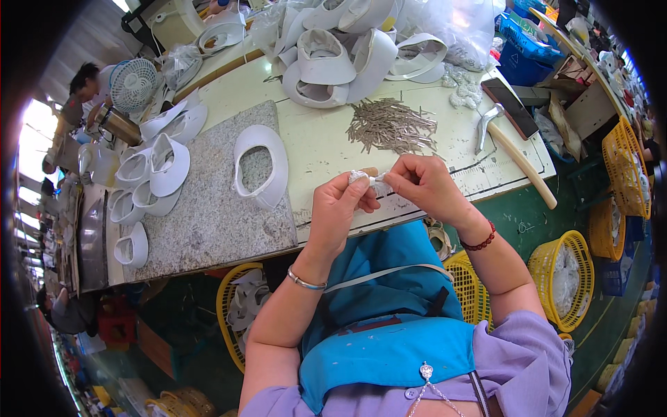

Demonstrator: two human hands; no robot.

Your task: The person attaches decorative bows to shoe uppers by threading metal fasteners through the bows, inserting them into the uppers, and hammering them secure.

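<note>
My left hand (340, 203) is raised over the front edge of the table, fingers curled, with a small white crinkled piece (358, 176) at its thumb and fingertip. My right hand (425, 184) meets it from the right, thumb and forefinger pinched on a thin white strip (379, 181) that runs between the hands. Whether strip and piece are one thing, I cannot tell. Left of my hands, a single white shoe upper (276, 167) lies on a grey speckled slab (208, 208). Just beyond them is a pile of thin grey-brown metal strips (391, 126).
More white shoe uppers (325, 61) are heaped at the back, others (169, 165) along the slab's left side. A hammer (517, 160) lies at right beside a dark flat block (511, 108). Yellow baskets (566, 278) stand on the floor. A fan (134, 85) and another person (80, 94) are far left.
</note>
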